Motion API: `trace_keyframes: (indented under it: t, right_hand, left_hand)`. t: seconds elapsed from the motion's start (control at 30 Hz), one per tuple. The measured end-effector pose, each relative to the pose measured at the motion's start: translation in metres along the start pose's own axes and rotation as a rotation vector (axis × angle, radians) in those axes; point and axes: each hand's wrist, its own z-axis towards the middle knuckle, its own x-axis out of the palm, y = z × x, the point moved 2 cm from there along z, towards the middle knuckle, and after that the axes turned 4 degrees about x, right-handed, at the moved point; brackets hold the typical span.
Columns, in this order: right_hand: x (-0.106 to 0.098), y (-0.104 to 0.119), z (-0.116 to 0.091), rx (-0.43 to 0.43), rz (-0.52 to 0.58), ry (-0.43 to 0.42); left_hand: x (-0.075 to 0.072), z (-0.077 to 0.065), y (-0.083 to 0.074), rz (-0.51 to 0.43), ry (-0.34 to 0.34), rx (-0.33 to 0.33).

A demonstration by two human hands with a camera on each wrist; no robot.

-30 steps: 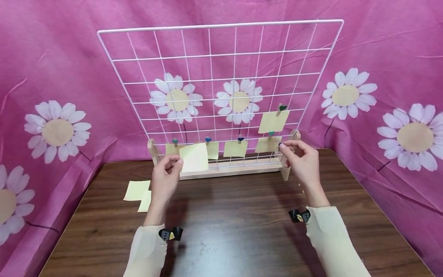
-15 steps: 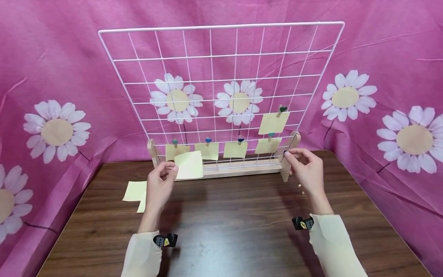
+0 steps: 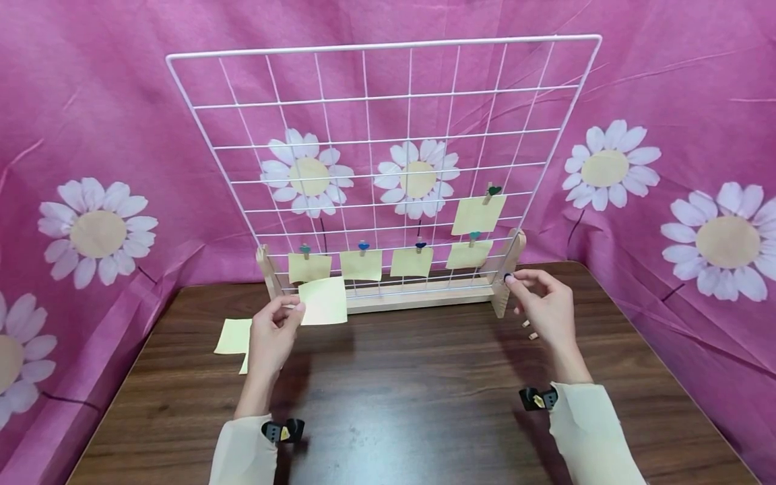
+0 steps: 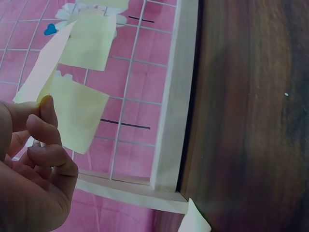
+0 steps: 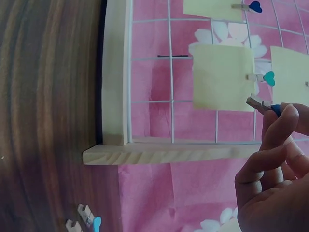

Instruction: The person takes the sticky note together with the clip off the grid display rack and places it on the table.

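My left hand (image 3: 273,333) pinches a square yellow sticky note (image 3: 324,302) by its left edge, in front of the lower left of a white wire grid (image 3: 388,47). In the right wrist view, thumb and finger of my right hand (image 5: 280,174) pinch a small wooden clothespin (image 5: 257,103) with a dark blue heart. That hand stands by the right foot of the grid's wooden stand (image 3: 502,296). Several yellow notes hang on the grid from heart clothespins: a row along the bottom, and one note (image 3: 479,215) higher at the right.
Loose yellow notes (image 3: 232,337) lie on the dark wooden table (image 3: 388,404) at the left, partly behind my left hand. Small clothespins (image 5: 86,213) lie on the table beyond the right foot. A pink cloth (image 3: 109,101) with daisies hangs behind and at both sides.
My left hand has moved down and left with the sticky note, uncovering more of the clipped notes. My right hand has moved down and right with the clothespin.
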Motion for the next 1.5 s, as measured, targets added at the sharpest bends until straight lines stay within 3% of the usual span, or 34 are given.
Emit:
trace_keyframes:
  t: [0.37, 0.93, 1.2, 1.5]
  right_hand:
    - [-0.009, -0.016, -0.002, 0.116, -0.001, 0.011]
    - [-0.026, -0.044, 0.003, 0.249, 0.054, 0.024]
    - [-0.035, -0.058, 0.006, 0.266, -0.053, 0.036]
    - [-0.042, -0.071, 0.010, 0.320, -0.107, 0.054]
  left_hand:
    - [-0.005, -0.004, 0.011, 0.026, 0.009, -0.053]
    - [-0.013, -0.008, 0.028, 0.207, 0.066, -0.077]
    - [-0.016, -0.008, 0.033, 0.281, 0.114, -0.040]
    - [-0.021, -0.010, 0.044, 0.322, 0.146, -0.059]
